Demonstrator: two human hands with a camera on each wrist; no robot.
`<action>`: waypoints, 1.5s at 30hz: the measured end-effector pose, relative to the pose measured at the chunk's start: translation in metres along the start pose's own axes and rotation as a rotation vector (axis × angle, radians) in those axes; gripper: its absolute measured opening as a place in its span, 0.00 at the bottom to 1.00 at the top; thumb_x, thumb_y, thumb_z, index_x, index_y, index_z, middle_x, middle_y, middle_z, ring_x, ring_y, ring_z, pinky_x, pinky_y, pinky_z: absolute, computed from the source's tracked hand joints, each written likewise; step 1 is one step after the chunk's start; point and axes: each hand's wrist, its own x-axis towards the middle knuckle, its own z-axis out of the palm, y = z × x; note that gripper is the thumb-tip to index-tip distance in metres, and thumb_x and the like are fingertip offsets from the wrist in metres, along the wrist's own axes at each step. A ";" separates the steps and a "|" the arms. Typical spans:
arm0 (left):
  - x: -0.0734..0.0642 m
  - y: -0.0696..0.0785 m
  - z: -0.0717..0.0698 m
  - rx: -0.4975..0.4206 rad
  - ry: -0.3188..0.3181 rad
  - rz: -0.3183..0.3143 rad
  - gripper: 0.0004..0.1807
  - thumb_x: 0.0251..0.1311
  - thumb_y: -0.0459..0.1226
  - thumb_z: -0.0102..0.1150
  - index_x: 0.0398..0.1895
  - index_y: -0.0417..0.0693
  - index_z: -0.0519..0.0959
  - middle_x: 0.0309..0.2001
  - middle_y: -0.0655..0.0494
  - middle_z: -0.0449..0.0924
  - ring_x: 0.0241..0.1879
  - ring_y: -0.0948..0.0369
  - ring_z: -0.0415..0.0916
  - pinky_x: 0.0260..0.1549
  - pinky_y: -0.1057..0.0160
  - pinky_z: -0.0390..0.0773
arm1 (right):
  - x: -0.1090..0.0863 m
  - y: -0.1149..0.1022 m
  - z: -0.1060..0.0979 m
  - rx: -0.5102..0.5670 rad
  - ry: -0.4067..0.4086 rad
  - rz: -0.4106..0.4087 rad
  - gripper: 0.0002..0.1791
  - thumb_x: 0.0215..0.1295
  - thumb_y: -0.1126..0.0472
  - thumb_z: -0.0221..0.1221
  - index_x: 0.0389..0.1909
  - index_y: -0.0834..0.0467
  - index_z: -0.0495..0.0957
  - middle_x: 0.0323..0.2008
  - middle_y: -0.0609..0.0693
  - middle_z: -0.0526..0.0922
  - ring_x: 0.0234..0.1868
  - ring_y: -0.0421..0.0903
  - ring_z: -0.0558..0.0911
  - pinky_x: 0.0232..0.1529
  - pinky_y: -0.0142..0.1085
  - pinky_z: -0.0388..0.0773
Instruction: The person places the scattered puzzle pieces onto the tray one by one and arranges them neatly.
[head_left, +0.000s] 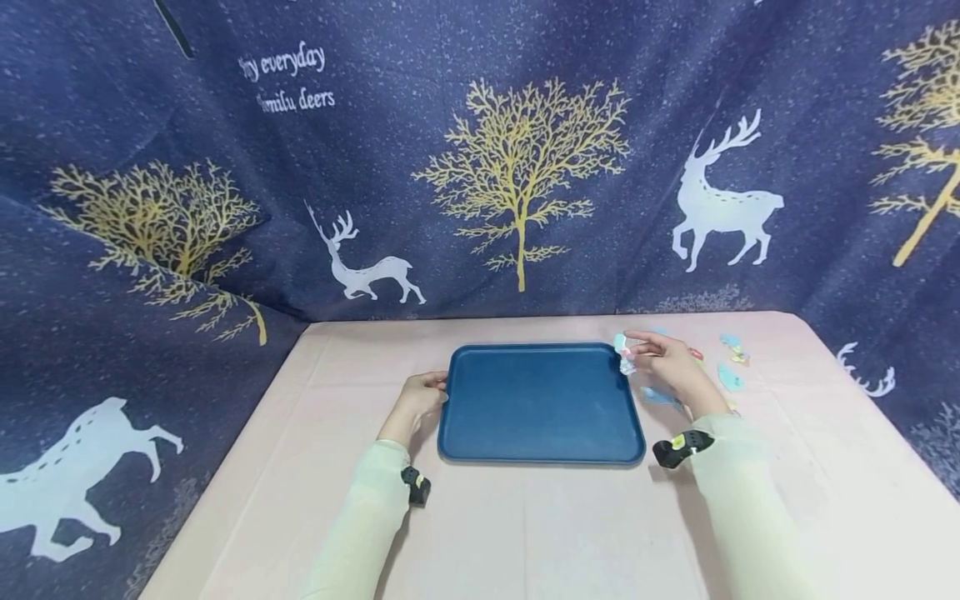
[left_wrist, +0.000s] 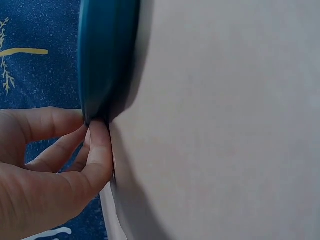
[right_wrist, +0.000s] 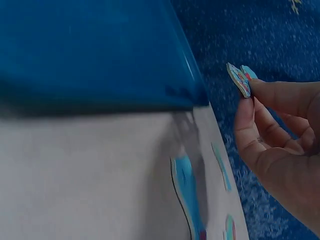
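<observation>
A dark blue rectangular tray (head_left: pixel 542 404) lies on the pale pink tabletop. My left hand (head_left: pixel 422 398) is at its left side, and in the left wrist view the fingers and thumb pinch the tray's rim (left_wrist: pixel 107 55). Over the tray's right far corner, my right hand (head_left: pixel 667 362) pinches a small flat cardboard puzzle piece (head_left: pixel 624 354) between thumb and fingers. In the right wrist view this printed piece (right_wrist: pixel 238 80) stands on edge, and it may be more than one piece. It is held up off the table.
Several loose puzzle pieces lie right of the tray, among them a light blue piece (head_left: pixel 730 377) and a blue-and-yellow one (head_left: pixel 735 347). A blue piece (head_left: pixel 660 397) lies close to the tray, partly beneath the right hand. A navy cloth (head_left: pixel 375 150) with deer and trees hangs behind.
</observation>
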 end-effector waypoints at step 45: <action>-0.001 0.001 0.000 -0.020 -0.001 -0.006 0.29 0.49 0.17 0.50 0.59 0.36 0.75 0.40 0.47 0.76 0.37 0.59 0.73 0.35 0.69 0.79 | 0.058 -0.062 0.161 0.257 -0.206 -0.019 0.28 0.66 0.71 0.57 0.66 0.64 0.66 0.44 0.60 0.81 0.49 0.52 0.81 0.50 0.41 0.82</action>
